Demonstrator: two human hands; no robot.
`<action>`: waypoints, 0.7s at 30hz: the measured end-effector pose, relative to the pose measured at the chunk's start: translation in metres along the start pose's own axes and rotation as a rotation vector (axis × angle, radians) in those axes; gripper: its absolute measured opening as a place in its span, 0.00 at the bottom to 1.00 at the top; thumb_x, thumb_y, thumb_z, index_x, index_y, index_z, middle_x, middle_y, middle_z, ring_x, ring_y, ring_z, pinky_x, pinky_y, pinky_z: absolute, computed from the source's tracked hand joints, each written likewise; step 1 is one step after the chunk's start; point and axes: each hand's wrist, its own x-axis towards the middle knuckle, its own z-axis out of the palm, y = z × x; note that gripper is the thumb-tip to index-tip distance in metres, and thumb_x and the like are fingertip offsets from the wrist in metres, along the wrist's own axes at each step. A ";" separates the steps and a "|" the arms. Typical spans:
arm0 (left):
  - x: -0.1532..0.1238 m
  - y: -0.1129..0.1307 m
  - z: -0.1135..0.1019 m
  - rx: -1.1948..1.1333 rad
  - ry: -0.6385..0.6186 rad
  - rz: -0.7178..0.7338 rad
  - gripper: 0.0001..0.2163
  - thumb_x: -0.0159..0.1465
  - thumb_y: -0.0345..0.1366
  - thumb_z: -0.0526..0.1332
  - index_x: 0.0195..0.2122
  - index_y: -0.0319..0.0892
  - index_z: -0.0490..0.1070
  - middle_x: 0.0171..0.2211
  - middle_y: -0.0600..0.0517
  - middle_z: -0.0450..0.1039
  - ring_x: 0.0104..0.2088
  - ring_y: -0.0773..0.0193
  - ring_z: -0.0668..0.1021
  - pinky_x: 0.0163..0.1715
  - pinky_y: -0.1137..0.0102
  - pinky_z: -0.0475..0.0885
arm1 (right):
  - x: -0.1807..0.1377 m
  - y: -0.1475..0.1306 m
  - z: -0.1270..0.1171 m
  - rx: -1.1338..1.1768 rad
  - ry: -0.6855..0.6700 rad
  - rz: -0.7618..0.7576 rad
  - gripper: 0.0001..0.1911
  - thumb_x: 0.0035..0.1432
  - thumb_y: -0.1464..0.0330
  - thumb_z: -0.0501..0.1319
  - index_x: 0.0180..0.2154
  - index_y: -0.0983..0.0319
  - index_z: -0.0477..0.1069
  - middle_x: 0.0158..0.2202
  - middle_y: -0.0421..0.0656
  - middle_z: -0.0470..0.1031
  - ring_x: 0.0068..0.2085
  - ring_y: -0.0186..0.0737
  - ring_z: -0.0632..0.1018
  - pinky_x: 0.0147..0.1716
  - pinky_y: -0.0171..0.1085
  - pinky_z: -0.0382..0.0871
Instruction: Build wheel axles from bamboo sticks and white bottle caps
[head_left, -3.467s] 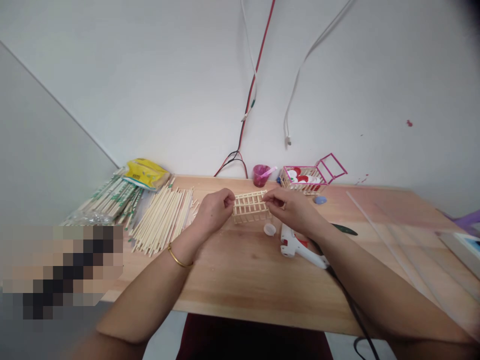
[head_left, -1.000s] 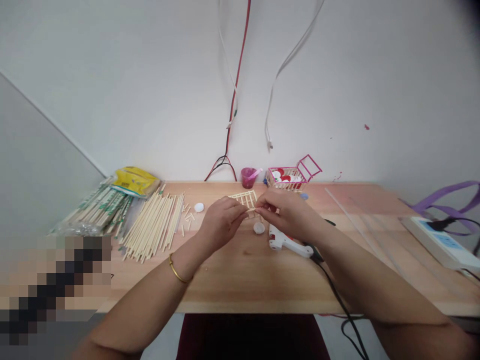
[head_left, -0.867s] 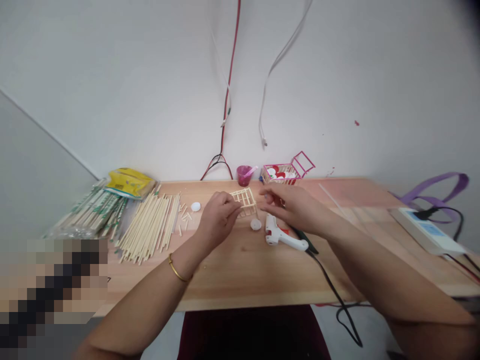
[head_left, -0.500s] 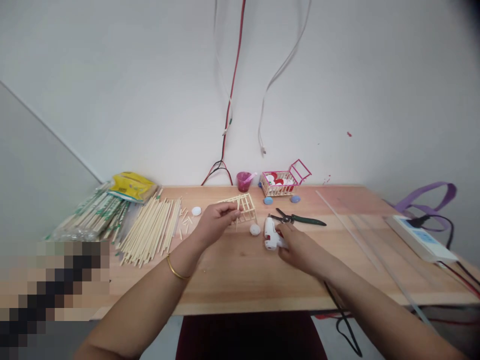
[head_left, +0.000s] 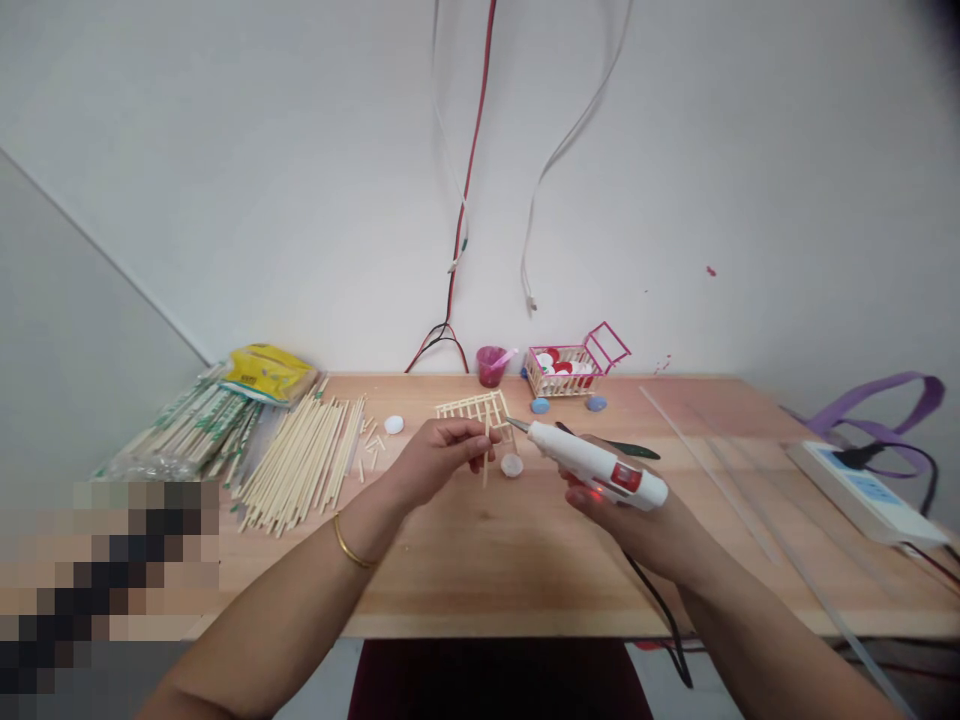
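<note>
Both hands at work above a pale wood-grain tabletop (head_left: 487, 580), ctr of frame. The left hand (head_left: 442, 455), a gold-coloured bangle (head_left: 348, 545) on its wrist, pinches a short, pale wooden stick (head_left: 486, 472) btwn thumb & fingers, holding it nearly upright. The right hand (head_left: 630, 525), right of ctr, is wrapped around a white plastic glue gun (head_left: 589, 462) w/ a red window, a red glow near the grip & a grey nozzle aimed upper left. The tip is just beside the stick, apart from it; can't tell if it touches the pale wooden lattice frame (head_left: 463, 406) behind, partly hidden by the left hand.

Nearby on the tabletop: a small whitish disc (head_left: 511, 466) below the lattice & a white disc (head_left: 394, 425) to its left. Green-handled cutters (head_left: 636, 450) lie partly hidden behind the gun. Rear ctr: a magenta cup (head_left: 489, 372) & a pink-edged miniature stick cart (head_left: 553, 388) w/ blue wheels (head_left: 540, 405), loaded w/ red & white pieces. At left, a spread of pale wooden sticks (head_left: 304, 465) & a yellow packet (head_left: 271, 373); far right, a white power strip (head_left: 862, 495).
</note>
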 end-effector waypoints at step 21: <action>-0.002 0.002 0.002 -0.010 -0.055 0.022 0.10 0.57 0.40 0.65 0.30 0.37 0.76 0.26 0.51 0.72 0.25 0.71 0.70 0.28 0.73 0.66 | 0.015 -0.007 0.014 0.013 0.020 0.044 0.15 0.54 0.56 0.61 0.38 0.60 0.71 0.31 0.43 0.76 0.32 0.41 0.76 0.30 0.36 0.72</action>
